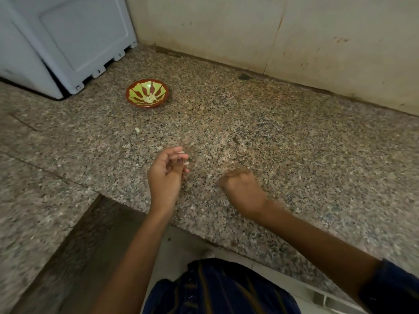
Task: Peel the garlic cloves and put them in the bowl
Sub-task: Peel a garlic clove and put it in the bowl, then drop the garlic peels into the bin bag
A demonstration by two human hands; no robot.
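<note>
Nearest the lens, my striped dark clothing [217,288] fills the lower edge, with both forearms reaching out over the speckled granite counter [294,137]. My left hand [166,175] is held palm-inward with the fingers loosely curled; small pale pieces, which I take to be garlic cloves [184,157] or their skins, sit at the fingertips [184,156], though motion blur prevents me from saying whether they are pinched or lying on the stone just beyond. My right hand [241,185] is curled into a loose fist, knuckles up, low over the counter; whether it encloses anything I cannot tell. The red and green patterned bowl [147,93] stands well apart, to the far left near a grey plastic appliance [68,41], and already holds a few peeled cloves [150,98]. One pale fragment [137,130] lies loose on the counter between bowl and hands.

Risks, as I judge them: the bowl's distance makes each transfer a long reach, so a slippery peeled clove could drop on the way. Pale cloves and skins blend into the speckled stone and could be overlooked. Anything nudged toward the near counter edge [140,211] could fall to the floor.
</note>
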